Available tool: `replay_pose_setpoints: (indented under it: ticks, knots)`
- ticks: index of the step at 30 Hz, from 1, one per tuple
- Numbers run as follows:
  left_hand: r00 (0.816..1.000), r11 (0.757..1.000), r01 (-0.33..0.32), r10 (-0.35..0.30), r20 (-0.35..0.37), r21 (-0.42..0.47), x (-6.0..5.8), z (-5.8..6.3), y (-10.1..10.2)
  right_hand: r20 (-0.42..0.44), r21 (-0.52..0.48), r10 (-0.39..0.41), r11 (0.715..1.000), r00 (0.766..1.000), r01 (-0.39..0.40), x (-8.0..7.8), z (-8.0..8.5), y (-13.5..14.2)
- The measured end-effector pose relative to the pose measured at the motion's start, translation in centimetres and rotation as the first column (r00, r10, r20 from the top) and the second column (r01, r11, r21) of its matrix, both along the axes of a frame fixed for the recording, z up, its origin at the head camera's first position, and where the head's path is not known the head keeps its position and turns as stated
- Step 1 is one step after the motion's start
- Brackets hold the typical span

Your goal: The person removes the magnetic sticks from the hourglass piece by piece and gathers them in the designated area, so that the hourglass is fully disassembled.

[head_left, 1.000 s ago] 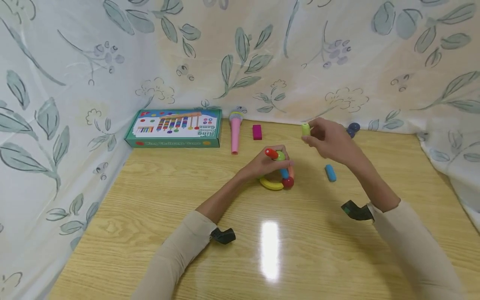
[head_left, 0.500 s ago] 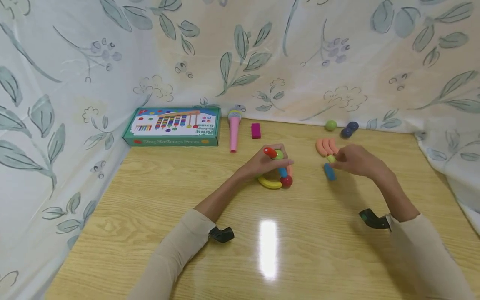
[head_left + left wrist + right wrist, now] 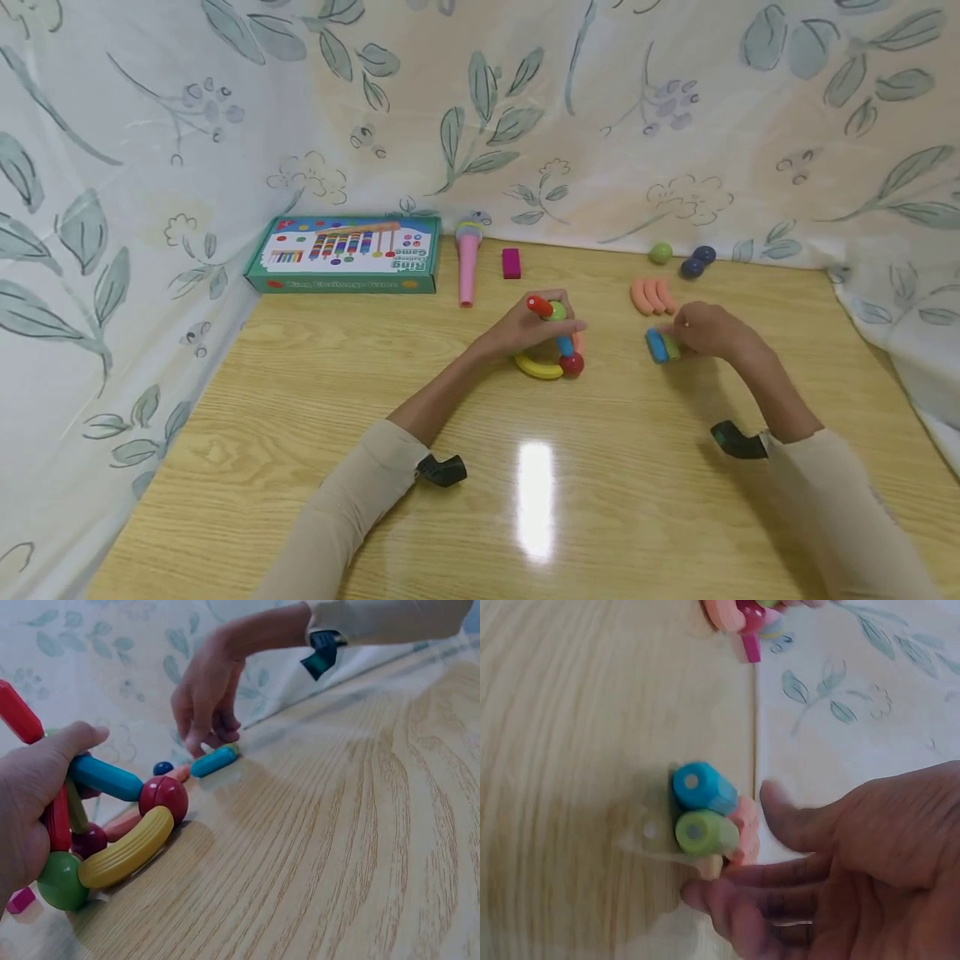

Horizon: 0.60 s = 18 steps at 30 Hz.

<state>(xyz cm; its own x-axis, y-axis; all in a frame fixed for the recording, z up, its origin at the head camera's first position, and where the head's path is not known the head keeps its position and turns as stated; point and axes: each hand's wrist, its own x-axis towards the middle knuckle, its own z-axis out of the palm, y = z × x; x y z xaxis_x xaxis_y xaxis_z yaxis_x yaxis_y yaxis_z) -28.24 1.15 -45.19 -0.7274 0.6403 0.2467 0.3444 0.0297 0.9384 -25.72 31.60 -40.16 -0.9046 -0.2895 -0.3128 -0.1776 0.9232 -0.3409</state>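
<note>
My left hand (image 3: 528, 327) grips a frame built of magnetic sticks and balls, its thumb along a blue stick (image 3: 106, 777). A red stick (image 3: 538, 305) points up from it. A yellow curved stick (image 3: 129, 847) links a red ball (image 3: 163, 801) and a green ball (image 3: 63, 880) near the tabletop. My right hand (image 3: 707, 328) is low over the table, thumb apart from the fingers. Beside its fingers a light green stick (image 3: 705, 832) lies parallel to and against a loose blue stick (image 3: 703, 787). In the right wrist view the fingertips are close to the green stick; contact is unclear.
Several orange curved sticks (image 3: 652, 297) lie behind the blue stick. Further back are a green ball (image 3: 661, 253) and two dark blue balls (image 3: 697, 262). A magenta block (image 3: 511, 263), a pink toy microphone (image 3: 467, 265) and a game box (image 3: 343, 255) line the back.
My right hand has carried the light green stick right and down, laid it beside the blue stick and loosened its pinch. My left hand has kept its hold on the frame.
</note>
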Motion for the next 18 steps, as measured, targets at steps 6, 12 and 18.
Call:
replay_pose_setpoints:
  ticks: [6,12,18]
  knots:
    - [1.0,1.0,0.001,-0.001,0.008,0.003,-0.3,-0.4,-0.2,0.018,0.036,-0.022,0.999,1.0,0.021,-0.2,-0.1,-1.6]
    - [1.0,1.0,0.024,-0.025,0.003,0.018,-0.5,-0.7,-0.1,-0.02,0.058,-0.047,0.997,0.999,0.048,-0.3,1.6,-2.5]
    - [1.0,1.0,0.026,-0.026,-0.007,0.006,-0.7,-0.5,0.0,-0.219,-0.245,0.117,0.954,0.969,-0.171,0.6,5.2,-7.7]
